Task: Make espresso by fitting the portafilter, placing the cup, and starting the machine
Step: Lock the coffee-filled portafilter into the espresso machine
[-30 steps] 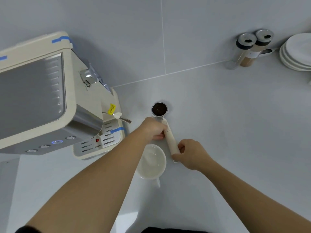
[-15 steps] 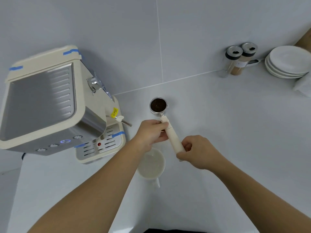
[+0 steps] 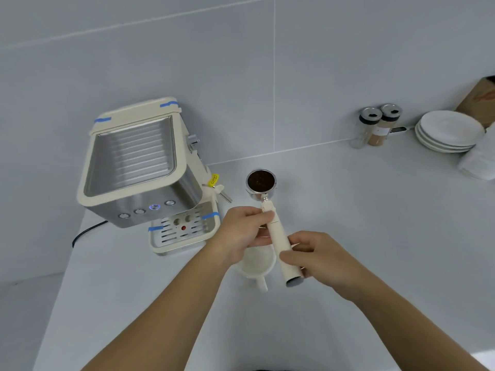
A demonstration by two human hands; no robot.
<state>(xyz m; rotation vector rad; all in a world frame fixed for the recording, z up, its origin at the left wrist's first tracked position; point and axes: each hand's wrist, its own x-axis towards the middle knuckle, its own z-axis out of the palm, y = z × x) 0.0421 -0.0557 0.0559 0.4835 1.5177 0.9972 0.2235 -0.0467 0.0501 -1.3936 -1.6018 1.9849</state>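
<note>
The portafilter (image 3: pixel 278 236) has a cream handle and a metal basket full of dark coffee grounds (image 3: pixel 261 181). It is lifted off the counter, to the right of the cream and steel espresso machine (image 3: pixel 139 167). My left hand (image 3: pixel 242 231) grips the upper part of the handle near the basket. My right hand (image 3: pixel 316 257) holds the lower part of the handle. A white cup (image 3: pixel 258 262) stands on the counter under my hands, partly hidden. The machine's drip tray (image 3: pixel 184 231) holds nothing.
A steam wand (image 3: pixel 222 195) with a yellow tag juts from the machine's right side. At the back right stand two spice jars (image 3: pixel 375 127), a stack of white plates (image 3: pixel 447 132) and folded white napkins (image 3: pixel 479 159). A black cord (image 3: pixel 85 232) trails left of the machine.
Both hands have lifted the portafilter off the counter and hold it higher. The camera view has pulled back and up, so more of the wall and machine front shows.
</note>
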